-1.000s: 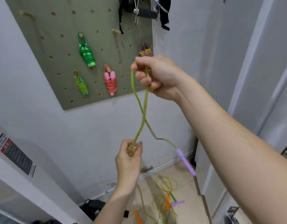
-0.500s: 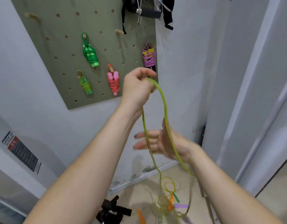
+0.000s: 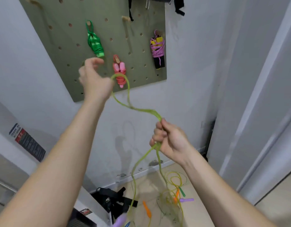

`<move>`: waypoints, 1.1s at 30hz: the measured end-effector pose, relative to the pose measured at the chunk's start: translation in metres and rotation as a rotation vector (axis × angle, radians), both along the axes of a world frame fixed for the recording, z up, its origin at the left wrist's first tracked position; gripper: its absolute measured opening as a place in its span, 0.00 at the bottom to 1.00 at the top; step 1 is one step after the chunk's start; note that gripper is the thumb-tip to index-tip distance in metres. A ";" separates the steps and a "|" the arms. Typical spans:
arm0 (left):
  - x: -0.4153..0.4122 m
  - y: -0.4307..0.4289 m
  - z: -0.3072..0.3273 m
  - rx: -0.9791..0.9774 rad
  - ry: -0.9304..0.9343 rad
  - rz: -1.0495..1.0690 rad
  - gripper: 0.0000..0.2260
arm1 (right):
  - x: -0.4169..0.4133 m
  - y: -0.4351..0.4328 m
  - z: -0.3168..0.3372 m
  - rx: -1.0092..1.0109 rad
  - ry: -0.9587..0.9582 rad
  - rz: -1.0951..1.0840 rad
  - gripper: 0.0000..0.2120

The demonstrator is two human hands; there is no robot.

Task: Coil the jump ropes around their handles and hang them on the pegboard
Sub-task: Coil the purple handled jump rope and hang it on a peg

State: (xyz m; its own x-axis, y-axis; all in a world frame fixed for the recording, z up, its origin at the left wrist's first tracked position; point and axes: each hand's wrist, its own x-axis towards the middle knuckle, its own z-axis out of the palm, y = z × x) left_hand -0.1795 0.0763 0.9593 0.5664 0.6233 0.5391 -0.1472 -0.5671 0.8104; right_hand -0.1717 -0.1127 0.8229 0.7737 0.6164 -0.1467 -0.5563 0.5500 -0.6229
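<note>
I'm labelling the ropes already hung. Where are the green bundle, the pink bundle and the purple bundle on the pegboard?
green bundle [image 3: 96, 46], head view, on its wound coils.
pink bundle [image 3: 121, 67], head view, on one pink handle.
purple bundle [image 3: 156, 52], head view, on the purple windings.

Soft, fairly bright indoor light falls evenly; below the pegboard [image 3: 72, 35] a faint grey shadow lies on the wall [image 3: 190, 79]; the left hand [image 3: 94, 77] and green rope [image 3: 138, 110] before it smear with motion; right of it the door frame [image 3: 272, 79] bows.

Yellow-green jump rope [image 3: 138, 110] looped, slack, trailing downward, coiled ropes [image 3: 157, 46] hanging on pegboard [image 3: 67, 38]
</note>
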 end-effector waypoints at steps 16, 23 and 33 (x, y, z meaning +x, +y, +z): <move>-0.037 -0.074 -0.124 -0.565 0.306 -0.594 0.14 | 0.056 0.007 0.048 -0.418 -0.415 0.119 0.37; 0.017 -0.057 -0.049 -0.892 0.078 -0.542 0.13 | 0.005 -0.017 -0.063 -0.636 -0.692 0.403 0.11; 0.016 -0.027 -0.037 -1.123 -0.028 -0.589 0.11 | -0.008 0.021 -0.044 -0.807 -0.685 0.042 0.22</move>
